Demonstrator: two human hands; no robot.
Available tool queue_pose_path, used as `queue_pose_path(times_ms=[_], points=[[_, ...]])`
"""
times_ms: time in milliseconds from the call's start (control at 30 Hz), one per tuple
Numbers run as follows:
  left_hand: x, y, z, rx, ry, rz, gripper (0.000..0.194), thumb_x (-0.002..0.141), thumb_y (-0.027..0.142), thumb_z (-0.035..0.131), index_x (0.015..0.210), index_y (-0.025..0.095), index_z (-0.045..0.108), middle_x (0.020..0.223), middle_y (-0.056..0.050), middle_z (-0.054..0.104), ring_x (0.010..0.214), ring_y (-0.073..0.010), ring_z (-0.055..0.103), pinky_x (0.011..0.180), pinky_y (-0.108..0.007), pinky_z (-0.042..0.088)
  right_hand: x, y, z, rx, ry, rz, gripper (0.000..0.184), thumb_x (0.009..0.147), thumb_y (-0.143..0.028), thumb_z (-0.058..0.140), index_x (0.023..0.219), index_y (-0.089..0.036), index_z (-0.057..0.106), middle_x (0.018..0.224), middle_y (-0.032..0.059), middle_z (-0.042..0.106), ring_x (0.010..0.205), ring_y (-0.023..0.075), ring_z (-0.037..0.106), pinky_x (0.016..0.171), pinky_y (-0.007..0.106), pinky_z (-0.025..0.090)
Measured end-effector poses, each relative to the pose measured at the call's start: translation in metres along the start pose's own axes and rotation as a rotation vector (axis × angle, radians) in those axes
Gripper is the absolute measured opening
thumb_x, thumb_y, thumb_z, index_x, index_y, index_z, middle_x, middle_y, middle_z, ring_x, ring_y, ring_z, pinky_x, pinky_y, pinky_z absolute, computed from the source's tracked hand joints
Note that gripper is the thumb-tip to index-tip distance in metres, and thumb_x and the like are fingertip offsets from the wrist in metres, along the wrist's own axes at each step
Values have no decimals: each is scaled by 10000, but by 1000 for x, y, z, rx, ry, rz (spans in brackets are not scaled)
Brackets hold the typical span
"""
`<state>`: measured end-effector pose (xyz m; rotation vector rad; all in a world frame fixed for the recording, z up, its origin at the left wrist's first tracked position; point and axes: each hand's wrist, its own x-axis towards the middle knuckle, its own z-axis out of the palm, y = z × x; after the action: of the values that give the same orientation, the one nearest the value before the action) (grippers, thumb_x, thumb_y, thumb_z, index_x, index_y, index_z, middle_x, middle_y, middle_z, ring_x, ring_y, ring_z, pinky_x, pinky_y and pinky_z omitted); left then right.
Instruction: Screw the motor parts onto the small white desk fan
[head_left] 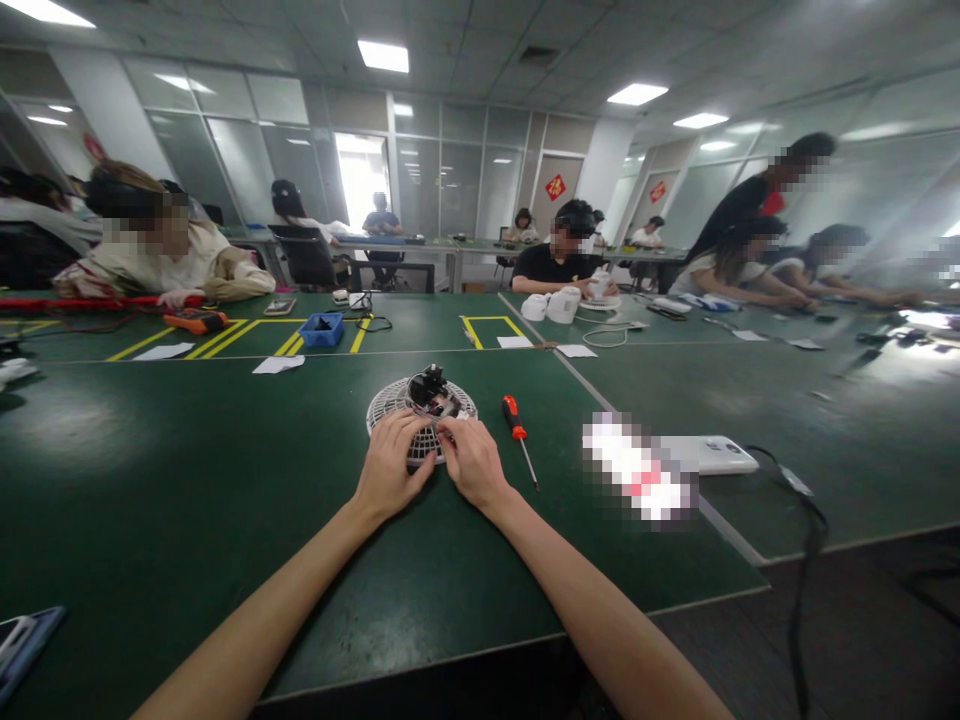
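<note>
Screwdriver (514,418) on table (225,480), right of grille (388,402)

A blue tray (322,337) sits on the green surface (150,480), holding dark items too small to tell. Just in front of the tray lies a white paper (278,365), and a strip of yellow tape (361,337) runs just to its right. An orange and black meter (196,320) is left of the tray; beyond that side sits a person in a pale top (176,255). Well right of the tray are rounded white parts (561,306), near a person in a black top (544,265). Farther right, nearer the camera than the tray, lies a white device (712,456).
</note>
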<state>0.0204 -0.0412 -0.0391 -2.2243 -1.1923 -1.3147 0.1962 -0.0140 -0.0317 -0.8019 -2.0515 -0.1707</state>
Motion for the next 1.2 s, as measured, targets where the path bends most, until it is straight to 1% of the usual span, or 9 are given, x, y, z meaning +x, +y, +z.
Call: queue_pose_path(times_ms=[133, 367, 567, 733, 833, 933, 1033, 1133, 1200], points=[[0, 1, 0, -13, 22, -19, 321, 918, 260, 622, 1227, 190, 571, 1192, -112, 673, 1217, -286, 596, 1072, -494, 473, -1, -5, -1, 43, -9, -15, 241, 1026, -129, 430, 1124, -182, 643, 945, 102, 721, 838, 235, 639, 797, 346, 517], [-2, -2, -2, 12, 0, -11, 126, 941, 272, 599, 1032, 200, 647, 1047, -84, 698, 1104, -265, 620, 982, -448, 489, -3, -12, 6, 96, -39, -44, 258, 1002, -127, 428, 1108, -181, 658, 915, 94, 726, 832, 234, 651, 788, 336, 535], [-2, -3, -2, 15, 12, -9, 111, 948, 272, 605, 1001, 200, 672, 1024, -82, 701, 1083, -260, 616, 956, -433, 489, -3, -13, 6, 110, -28, 6, 254, 984, -127, 441, 1076, -193, 667, 920, 84, 738, 835, 225, 672, 784, 321, 542], [-3, -3, 0, 6, 36, -48, 101, 952, 277, 616, 975, 206, 684, 1015, -73, 704, 1071, -251, 624, 953, -426, 491, -2, -16, 2, 126, -9, 40, 253, 1009, -170, 427, 1080, -189, 668, 955, 89, 755, 852, 215, 693, 792, 305, 545], [-4, -6, 0, 9, 53, -81, 118, 961, 303, 617, 976, 208, 685, 1013, -68, 703, 1048, -244, 625, 943, -418, 491, 0, -11, -1, 134, 22, 73, 242, 998, -184, 435, 1066, -197, 668, 958, 79, 755, 843, 200, 697, 791, 286, 539], [-4, -9, -2, 11, 65, -118, 144, 971, 322, 605, 1015, 213, 688, 1031, -68, 702, 1038, -241, 618, 932, -422, 494, 2, 3, -7, 110, 97, 172, 228, 974, -193, 433, 1011, -207, 657, 896, 64, 723, 787, 195, 668, 763, 293, 527], [-5, -12, -2, 1, 71, -156, 165, 976, 315, 594, 1069, 219, 691, 1046, -72, 701, 1042, -244, 609, 924, -430, 501, 4, 25, -16, 38, 190, 339, 249, 968, -190, 382, 989, -199, 630, 895, 84, 689, 832, 224, 628, 804, 346, 508], [-6, -14, 0, -16, 70, -183, 176, 976, 297, 582, 1092, 228, 696, 1056, -73, 702, 1046, -247, 605, 931, -440, 504, 4, 46, -26, -53, 222, 516, 241, 931, -174, 415, 1066, -184, 615, 971, 106, 674, 915, 255, 595, 887, 410, 472], [-6, -14, 1, -28, 67, -189, 180, 978, 288, 572, 1091, 232, 700, 1057, -70, 706, 1040, -244, 608, 934, -438, 505, 2, 55, -31, -110, 194, 632, 297, 884, -166, 472, 1155, -156, 594, 1085, 150, 661, 1030, 295, 582, 945, 466, 438]])
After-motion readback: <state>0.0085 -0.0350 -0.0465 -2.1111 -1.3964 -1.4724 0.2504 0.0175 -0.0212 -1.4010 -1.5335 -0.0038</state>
